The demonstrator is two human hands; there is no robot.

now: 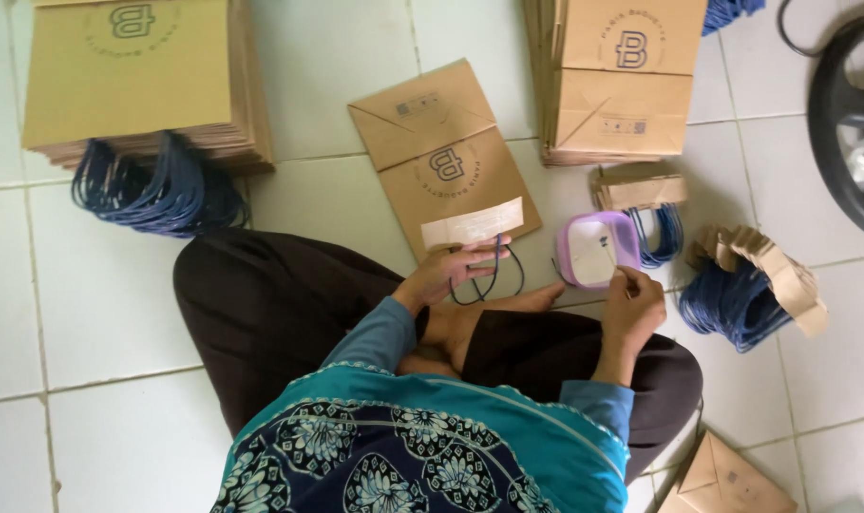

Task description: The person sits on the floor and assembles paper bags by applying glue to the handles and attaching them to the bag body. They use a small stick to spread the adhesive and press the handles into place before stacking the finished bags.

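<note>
A flat brown paper bag (441,157) lies on the white tiled floor in front of me. A light paper strip (473,224) with a dark blue cord handle (489,275) sits at its near edge. My left hand (455,269) presses on that strip and holds the cord loop. My right hand (631,299) reaches to a small lilac-rimmed plastic tub (598,249) of white paste, fingertips at its near rim. What the fingers pinch is too small to tell.
A stack of finished bags with blue handles (147,85) is at the far left, another bag stack (622,81) at the far right. Bundles of paper strips with blue cords (745,285) lie right of the tub. A black wheel (850,114) is at the right edge.
</note>
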